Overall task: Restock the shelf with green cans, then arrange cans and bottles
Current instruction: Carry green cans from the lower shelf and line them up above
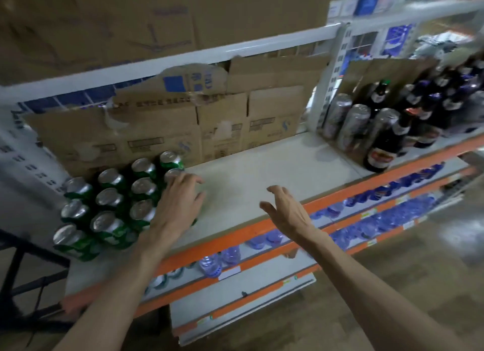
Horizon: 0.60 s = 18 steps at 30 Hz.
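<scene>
On the left end of the white shelf stands a block of green cans, upright and packed close, in columns of three running back from the front edge. Eleven silver tops can be counted; whether a twelfth sits under the left hand cannot be told. The left hand lies over the right side of the block with fingers spread and fairly straight, resting on the nearest cans rather than curled round any one. The right hand hangs above the front of the shelf's bare middle, fingers loose and apart, holding nothing.

Three tall silver cans stand in a slanting row in the next bay on the right. Just beside and behind them is a crowd of dark bottles, too blurred to count, with one red-labelled bottle nearest the front edge.

Flattened cardboard boxes line the back of the shelf behind the green cans, and a torn cardboard sheet backs the bottles. One large carton sits on the shelf above.

Below the orange front strip, two lower shelves hold rows of clear water bottles with blue caps, too many and too blurred to number.
</scene>
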### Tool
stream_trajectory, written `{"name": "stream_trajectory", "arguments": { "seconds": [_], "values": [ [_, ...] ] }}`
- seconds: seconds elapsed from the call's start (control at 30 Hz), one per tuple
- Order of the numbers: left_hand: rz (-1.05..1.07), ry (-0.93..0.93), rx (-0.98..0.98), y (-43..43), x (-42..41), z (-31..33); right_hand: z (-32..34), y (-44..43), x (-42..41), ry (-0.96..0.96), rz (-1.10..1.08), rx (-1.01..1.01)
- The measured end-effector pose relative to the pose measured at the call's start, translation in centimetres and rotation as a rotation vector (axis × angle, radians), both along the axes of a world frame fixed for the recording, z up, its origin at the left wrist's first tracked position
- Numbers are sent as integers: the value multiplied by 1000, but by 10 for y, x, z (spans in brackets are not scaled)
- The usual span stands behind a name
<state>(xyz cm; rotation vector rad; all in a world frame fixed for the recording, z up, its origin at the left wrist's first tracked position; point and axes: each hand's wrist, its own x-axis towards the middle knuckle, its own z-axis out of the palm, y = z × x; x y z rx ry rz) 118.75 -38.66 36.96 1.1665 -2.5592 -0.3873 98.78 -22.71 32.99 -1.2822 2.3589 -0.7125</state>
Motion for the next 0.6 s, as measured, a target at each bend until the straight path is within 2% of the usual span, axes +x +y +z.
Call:
{"name": "stream_trajectory", "arguments": {
  "seconds": [0.13,0.27,0.43,0.6],
  "values": [
    [-278,-88,99,80,-136,-15,3,97,-73,54,-144,14],
    [-503,-144,159,209,-282,-19,23,229,-166,132,-440,50],
    [-807,-143,106,372,-435,-3,48,394,-272,198,-738,86],
    [-982,-140,56,495,-541,5,47,499,-352,191,-884,85]
  ]
}}
